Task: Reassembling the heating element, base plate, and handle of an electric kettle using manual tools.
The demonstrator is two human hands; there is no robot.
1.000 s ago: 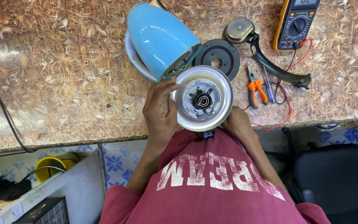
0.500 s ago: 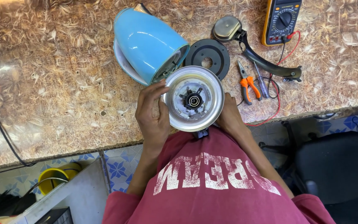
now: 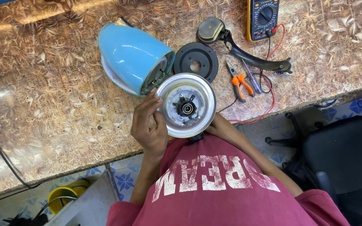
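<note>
1. Head view showed the left hand (image 3: 149,125) holding a round metal base plate (image 3: 186,105) by its left rim, the fingers (image 3: 153,100) clamped on the edge; the plate was lifted above the table (image 3: 42,104) edge, close to the person's chest, with a black connector (image 3: 187,108) in its centre facing up
2. The right hand was hidden under the plate, so I cannot tell if its fingers were together or apart
3. To do this well, I think the plate should be kept level and gripped only at the rim, away from the small contacts around the connector
4. Just behind the plate lay a blue kettle body (image 3: 133,56) on its side, its open bottom almost touching the plate
5. Near it were a black disc (image 3: 195,62), a black handle with lid (image 3: 248,50), orange pliers (image 3: 237,81), a screwdriver (image 3: 252,77) and a yellow multimeter (image 3: 265,19) with red lead (image 3: 273,90); the kettle body left little room on that side
</note>
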